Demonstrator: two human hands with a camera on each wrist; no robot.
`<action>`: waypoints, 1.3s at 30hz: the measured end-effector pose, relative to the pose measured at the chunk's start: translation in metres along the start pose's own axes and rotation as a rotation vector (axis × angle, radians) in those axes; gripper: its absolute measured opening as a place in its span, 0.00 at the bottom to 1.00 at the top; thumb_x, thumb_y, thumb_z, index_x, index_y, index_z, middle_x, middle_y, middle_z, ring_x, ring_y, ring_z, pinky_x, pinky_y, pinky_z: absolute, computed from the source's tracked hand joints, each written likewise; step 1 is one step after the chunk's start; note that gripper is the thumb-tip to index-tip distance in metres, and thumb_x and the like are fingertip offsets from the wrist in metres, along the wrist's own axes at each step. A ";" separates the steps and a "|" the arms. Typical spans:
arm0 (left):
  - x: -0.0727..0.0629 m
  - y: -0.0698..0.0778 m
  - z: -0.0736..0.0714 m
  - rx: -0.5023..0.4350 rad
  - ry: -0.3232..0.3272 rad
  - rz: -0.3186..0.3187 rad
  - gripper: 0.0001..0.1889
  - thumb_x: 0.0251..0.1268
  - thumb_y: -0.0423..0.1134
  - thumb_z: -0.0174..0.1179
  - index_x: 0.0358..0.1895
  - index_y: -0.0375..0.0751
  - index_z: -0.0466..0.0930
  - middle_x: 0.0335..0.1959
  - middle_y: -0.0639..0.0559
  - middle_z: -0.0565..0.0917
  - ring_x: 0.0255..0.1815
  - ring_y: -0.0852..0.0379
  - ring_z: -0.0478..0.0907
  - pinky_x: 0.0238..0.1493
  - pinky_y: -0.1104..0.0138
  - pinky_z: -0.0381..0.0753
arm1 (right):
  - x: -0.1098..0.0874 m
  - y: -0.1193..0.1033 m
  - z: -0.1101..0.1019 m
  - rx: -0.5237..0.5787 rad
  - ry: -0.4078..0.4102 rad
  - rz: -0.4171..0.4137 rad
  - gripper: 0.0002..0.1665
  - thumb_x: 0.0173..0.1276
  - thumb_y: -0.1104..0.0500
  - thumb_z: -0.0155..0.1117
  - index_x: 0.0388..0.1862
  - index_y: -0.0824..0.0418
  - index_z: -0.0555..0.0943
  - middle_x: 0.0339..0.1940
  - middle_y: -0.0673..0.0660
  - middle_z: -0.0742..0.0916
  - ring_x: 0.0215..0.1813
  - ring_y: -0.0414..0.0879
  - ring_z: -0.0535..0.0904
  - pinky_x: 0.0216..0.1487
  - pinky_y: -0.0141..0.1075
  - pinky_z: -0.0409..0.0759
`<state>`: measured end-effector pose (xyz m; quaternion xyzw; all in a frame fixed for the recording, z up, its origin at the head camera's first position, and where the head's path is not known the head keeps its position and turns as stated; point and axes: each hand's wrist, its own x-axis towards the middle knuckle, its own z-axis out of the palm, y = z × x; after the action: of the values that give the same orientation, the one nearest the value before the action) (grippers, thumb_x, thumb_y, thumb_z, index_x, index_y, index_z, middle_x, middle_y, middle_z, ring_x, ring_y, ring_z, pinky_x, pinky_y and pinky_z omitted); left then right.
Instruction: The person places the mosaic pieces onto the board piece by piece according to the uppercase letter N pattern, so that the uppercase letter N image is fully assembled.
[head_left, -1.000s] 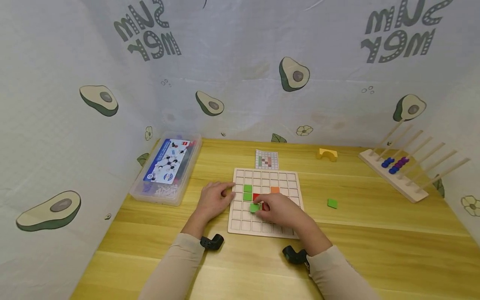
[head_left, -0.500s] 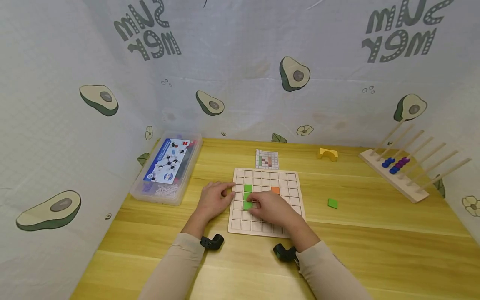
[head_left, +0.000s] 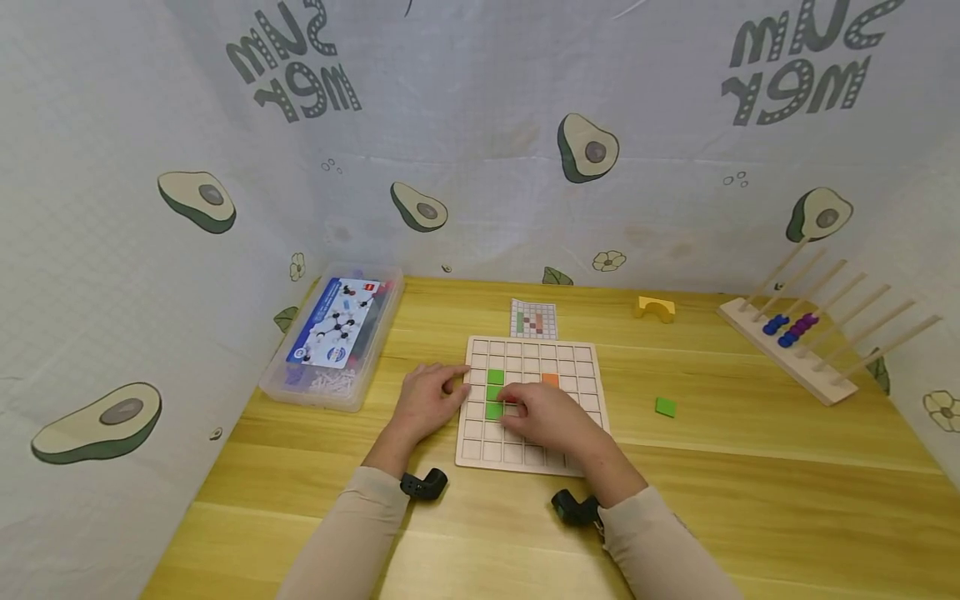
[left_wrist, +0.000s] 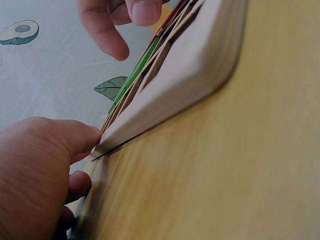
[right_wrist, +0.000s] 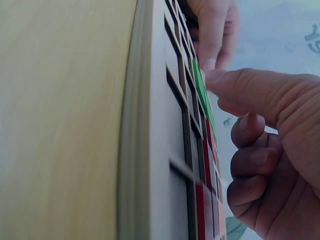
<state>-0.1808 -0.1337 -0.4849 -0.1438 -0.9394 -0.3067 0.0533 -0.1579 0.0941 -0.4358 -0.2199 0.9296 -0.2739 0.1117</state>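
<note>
A wooden grid board point(head_left: 480, 450) lies on the table, with three green tiles point(head_left: 495, 377) lined up in one column of its cells. My right hand point(head_left: 551, 417) hovers at the lower two, thumb and index finger apart, the other fingers loosely curled in the right wrist view. No tile shows between those fingertips. Red tiles point(right_wrist: 201, 210) sit in cells under this hand, hidden from the head view. An orange tile point(head_left: 551, 380) lies just beyond it. My left hand point(head_left: 427, 400) touches the board's left edge with thumb and index finger.
A small printed pattern card point(head_left: 534, 319) lies behind the board. One loose green tile point(head_left: 665, 407) is to the right. A yellow arch block point(head_left: 655, 309) and a peg stand point(head_left: 787, 350) with beads stand farther back; a plastic case point(head_left: 333, 333) is at left.
My right hand has moved left with a green tile, which now lies in the board's column below the other two. The fingers have since drawn slightly right. My left hand has stayed put.
</note>
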 end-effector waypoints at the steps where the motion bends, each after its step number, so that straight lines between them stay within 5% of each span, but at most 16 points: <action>1: 0.000 0.000 0.000 0.000 0.000 0.000 0.18 0.72 0.48 0.63 0.61 0.51 0.85 0.27 0.58 0.76 0.34 0.57 0.68 0.56 0.52 0.71 | -0.002 0.001 -0.002 0.004 0.002 0.006 0.15 0.68 0.56 0.71 0.53 0.54 0.86 0.22 0.46 0.76 0.25 0.39 0.68 0.30 0.33 0.67; 11: 0.000 -0.001 0.000 -0.002 -0.004 -0.011 0.19 0.72 0.48 0.63 0.62 0.52 0.84 0.27 0.58 0.76 0.34 0.57 0.68 0.59 0.51 0.70 | -0.034 0.028 -0.029 0.016 0.027 0.110 0.18 0.68 0.54 0.72 0.55 0.56 0.84 0.23 0.49 0.76 0.27 0.42 0.68 0.30 0.34 0.66; 19: -0.001 -0.002 0.000 -0.006 0.001 -0.007 0.19 0.72 0.48 0.63 0.62 0.51 0.84 0.27 0.58 0.76 0.33 0.57 0.70 0.76 0.46 0.63 | -0.063 0.063 -0.055 0.050 0.022 0.259 0.27 0.67 0.50 0.72 0.62 0.56 0.80 0.28 0.52 0.75 0.28 0.46 0.69 0.28 0.35 0.65; 25: -0.001 0.000 -0.001 -0.004 0.007 -0.001 0.18 0.72 0.47 0.63 0.62 0.51 0.85 0.27 0.58 0.76 0.33 0.57 0.69 0.71 0.48 0.67 | -0.081 0.098 -0.072 0.035 0.046 0.334 0.33 0.66 0.48 0.73 0.66 0.60 0.77 0.29 0.53 0.76 0.28 0.46 0.70 0.28 0.37 0.66; 32: -0.001 0.001 0.000 0.015 0.010 0.000 0.18 0.71 0.48 0.64 0.62 0.52 0.85 0.26 0.59 0.75 0.33 0.58 0.68 0.50 0.58 0.67 | -0.098 0.129 -0.087 0.026 0.061 0.380 0.38 0.69 0.45 0.71 0.70 0.64 0.73 0.29 0.52 0.75 0.28 0.46 0.69 0.29 0.37 0.65; 39: -0.001 0.001 0.001 0.011 0.008 -0.005 0.18 0.71 0.48 0.63 0.61 0.52 0.85 0.26 0.58 0.75 0.33 0.57 0.68 0.51 0.57 0.67 | -0.109 0.147 -0.092 0.044 0.069 0.366 0.41 0.69 0.45 0.71 0.71 0.68 0.71 0.30 0.54 0.75 0.29 0.46 0.68 0.29 0.37 0.65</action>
<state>-0.1794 -0.1321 -0.4852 -0.1400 -0.9412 -0.3021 0.0572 -0.1437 0.2982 -0.4326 -0.0349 0.9511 -0.2767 0.1324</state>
